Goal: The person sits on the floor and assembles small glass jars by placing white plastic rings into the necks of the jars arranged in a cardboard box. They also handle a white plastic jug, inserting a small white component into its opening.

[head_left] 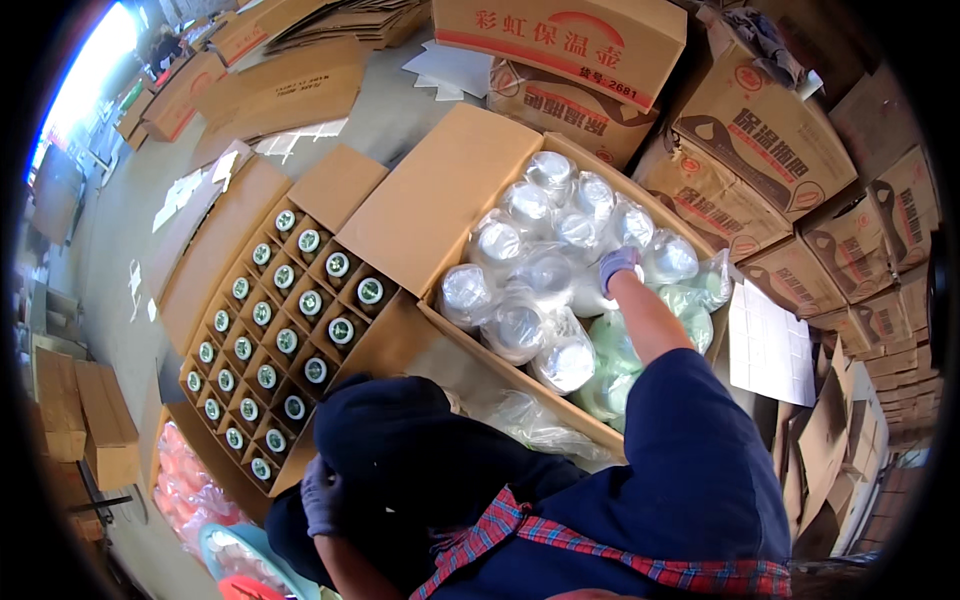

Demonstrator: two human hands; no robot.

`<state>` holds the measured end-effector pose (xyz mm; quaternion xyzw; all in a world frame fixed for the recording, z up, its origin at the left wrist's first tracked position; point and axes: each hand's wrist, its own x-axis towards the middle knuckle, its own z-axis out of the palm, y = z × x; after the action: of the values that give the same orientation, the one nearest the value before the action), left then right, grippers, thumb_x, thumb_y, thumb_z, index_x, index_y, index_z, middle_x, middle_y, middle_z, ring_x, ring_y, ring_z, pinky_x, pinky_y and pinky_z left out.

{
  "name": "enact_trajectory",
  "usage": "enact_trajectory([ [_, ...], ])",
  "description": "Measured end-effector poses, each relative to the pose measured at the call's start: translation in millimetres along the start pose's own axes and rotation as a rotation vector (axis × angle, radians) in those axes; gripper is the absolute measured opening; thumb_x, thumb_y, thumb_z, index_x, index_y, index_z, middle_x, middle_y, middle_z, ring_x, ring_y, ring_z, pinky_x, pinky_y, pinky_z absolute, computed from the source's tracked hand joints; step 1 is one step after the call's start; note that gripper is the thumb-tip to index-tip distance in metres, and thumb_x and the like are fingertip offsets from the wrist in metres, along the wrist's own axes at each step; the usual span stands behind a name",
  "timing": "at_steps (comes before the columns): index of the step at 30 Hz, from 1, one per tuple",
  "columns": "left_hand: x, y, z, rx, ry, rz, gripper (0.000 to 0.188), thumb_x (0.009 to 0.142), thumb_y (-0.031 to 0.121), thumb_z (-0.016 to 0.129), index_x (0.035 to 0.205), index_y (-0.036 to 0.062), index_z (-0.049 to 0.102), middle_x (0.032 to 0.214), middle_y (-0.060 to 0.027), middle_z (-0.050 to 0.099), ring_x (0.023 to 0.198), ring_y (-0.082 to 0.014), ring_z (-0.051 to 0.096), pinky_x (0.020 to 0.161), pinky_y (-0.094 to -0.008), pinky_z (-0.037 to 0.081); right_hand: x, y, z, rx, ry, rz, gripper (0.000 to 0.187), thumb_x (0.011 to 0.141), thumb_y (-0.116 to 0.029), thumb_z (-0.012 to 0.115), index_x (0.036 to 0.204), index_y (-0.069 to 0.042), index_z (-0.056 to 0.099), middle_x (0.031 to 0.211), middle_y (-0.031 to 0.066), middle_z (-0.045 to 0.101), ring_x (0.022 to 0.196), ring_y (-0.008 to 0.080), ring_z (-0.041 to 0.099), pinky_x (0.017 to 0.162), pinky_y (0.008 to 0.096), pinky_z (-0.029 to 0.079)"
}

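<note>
Looks nearly done to me: the divided brown cardboard box (275,330) has a white-capped item in just about every cell I can see, while the open carton of clear plastic-bagged white and green containers (560,290) is full. Gloved right hand (617,266) is curled onto 1 bagged container; gloved left hand (322,497) rests half-closed on dark cloth, holding nothing I can see

From my feed, the right hand (618,268) sinks among the plastic-wrapped white items (520,325) in the open carton (440,200) — its fingertips are buried, so I can't tell what it grips. The wrapping blurs each item's shape. The left hand (322,497) lies against dark clothing; whether it holds anything is unclear. The caps in the divided box (190,290) are too small to make out — the pink bag (185,495) is cut off by the rim.
</note>
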<state>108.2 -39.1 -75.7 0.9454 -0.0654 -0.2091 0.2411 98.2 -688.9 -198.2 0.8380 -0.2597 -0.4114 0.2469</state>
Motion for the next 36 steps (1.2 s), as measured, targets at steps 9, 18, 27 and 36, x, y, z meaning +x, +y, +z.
enact_trajectory([
  [9, -40, 64, -41, -0.240, 0.519, 0.380, 0.048, 0.082, 0.010, 0.065, 0.126, -0.0036, 0.053, 0.123, -0.0209, 0.057, 0.113, -0.0337, 0.056, 0.098, -0.0392, 0.043, -254, 183, -97, 0.972, 0.349, -0.462, 0.063, 0.062, -0.035, 0.081, 0.113, -0.003, 0.064, 0.100, 0.0129, 0.069, 0.091, 0.0230, 0.067, 0.082, 0.0347, 0.051],
  [18, -120, 58, -74, -0.776, 0.800, 0.532, 0.054, 0.065, 0.032, 0.077, 0.101, -0.0039, 0.059, 0.097, -0.0118, 0.061, 0.089, -0.0229, 0.059, 0.085, -0.0346, 0.045, -404, -50, -172, 1.073, 0.096, -1.533, 0.076, 0.068, -0.034, 0.078, 0.133, -0.007, 0.049, 0.120, 0.0169, 0.060, 0.110, 0.0319, 0.058, 0.096, 0.0383, 0.044],
  [27, -112, -57, -111, -0.926, 0.875, -0.023, 0.034, 0.094, 0.028, 0.051, 0.108, -0.0013, 0.060, 0.096, -0.0141, 0.066, 0.086, -0.0248, 0.063, 0.077, -0.0341, 0.051, -258, -106, -181, 0.774, 0.640, -0.616, 0.071, 0.058, -0.032, 0.083, 0.116, -0.006, 0.049, 0.106, 0.0140, 0.059, 0.095, 0.0332, 0.059, 0.082, 0.0459, 0.048],
  [36, -51, -48, -86, -1.705, 0.386, 0.009, 0.047, 0.101, 0.037, 0.042, 0.119, -0.0044, 0.056, 0.109, -0.0149, 0.065, 0.098, -0.0227, 0.064, 0.088, -0.0338, 0.051, -116, -208, -162, 0.273, 0.669, -0.317, 0.060, 0.079, -0.064, 0.058, 0.113, -0.015, 0.062, 0.115, 0.0078, 0.062, 0.111, 0.0257, 0.054, 0.089, 0.0443, 0.042],
])
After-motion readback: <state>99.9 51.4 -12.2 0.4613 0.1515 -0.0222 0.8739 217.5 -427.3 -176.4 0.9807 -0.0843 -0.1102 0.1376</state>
